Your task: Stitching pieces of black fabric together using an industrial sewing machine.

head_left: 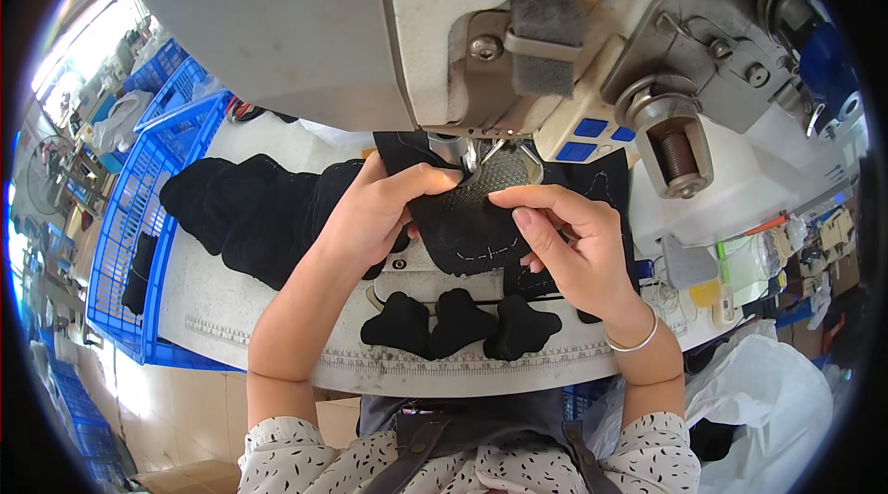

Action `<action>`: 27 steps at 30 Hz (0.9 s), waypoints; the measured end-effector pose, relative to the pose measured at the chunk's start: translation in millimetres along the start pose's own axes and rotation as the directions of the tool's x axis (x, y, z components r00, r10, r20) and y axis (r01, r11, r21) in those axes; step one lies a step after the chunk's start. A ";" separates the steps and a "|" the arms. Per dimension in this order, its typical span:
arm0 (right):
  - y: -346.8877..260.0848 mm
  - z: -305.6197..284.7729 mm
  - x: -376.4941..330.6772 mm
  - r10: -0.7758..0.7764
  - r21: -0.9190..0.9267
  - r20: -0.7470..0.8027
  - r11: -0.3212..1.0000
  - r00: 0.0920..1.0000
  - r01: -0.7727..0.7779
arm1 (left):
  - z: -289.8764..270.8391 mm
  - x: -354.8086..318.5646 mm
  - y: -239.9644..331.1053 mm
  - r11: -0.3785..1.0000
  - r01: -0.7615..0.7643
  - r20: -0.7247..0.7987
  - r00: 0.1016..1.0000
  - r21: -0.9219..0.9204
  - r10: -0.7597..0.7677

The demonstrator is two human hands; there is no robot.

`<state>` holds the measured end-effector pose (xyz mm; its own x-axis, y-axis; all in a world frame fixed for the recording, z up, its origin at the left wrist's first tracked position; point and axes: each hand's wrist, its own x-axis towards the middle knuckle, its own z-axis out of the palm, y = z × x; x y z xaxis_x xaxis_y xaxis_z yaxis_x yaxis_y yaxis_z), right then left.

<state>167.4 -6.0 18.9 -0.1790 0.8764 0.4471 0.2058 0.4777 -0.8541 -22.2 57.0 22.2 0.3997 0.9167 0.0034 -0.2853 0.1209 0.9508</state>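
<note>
A black fabric piece [453,240] with a meshed patch and pale dashed stitching lies under the needle area [474,156] of a sewing machine. My left hand [375,207] grips its left side, thumb on top and fingers hidden beneath. On the right, my right hand [578,249] has its fingers curled, thumb and forefinger tips close together at the mesh. Whether anything thin is between those tips is too small to make out. Another black piece [606,184] with pale stitch marks lies beyond my right hand. Black fabric pieces [268,212] are heaped beside my left forearm.
Three small black shaped pieces [462,323] lie near the table's front edge, by a printed ruler scale [444,366]. The machine head [277,22] overhangs the far side. A blue basket [148,244] stands at left. A white plastic bag [763,401] bulges at lower right.
</note>
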 end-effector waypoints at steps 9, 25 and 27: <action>1.4 -5.2 5.8 -0.001 0.021 -0.011 1.000 1.000 0.001 | 4.3 -1.3 -3.6 0.993 -0.105 -0.030 0.994 0.060 0.107; 12.3 -14.1 12.3 -0.029 0.011 -0.096 0.999 0.995 0.030 | 11.7 -10.0 1.4 0.993 -0.060 -0.087 0.994 0.103 0.069; 9.5 -15.8 13.8 0.037 -0.041 -0.134 0.998 0.990 -0.043 | 9.6 -8.0 -1.8 0.997 -0.036 -0.087 0.995 0.062 0.042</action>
<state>182.1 11.6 21.1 -0.0411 0.8939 0.4463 0.2523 0.4415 -0.8611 -16.5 45.7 23.5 0.3104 0.9505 0.0162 -0.2450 0.0635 0.9674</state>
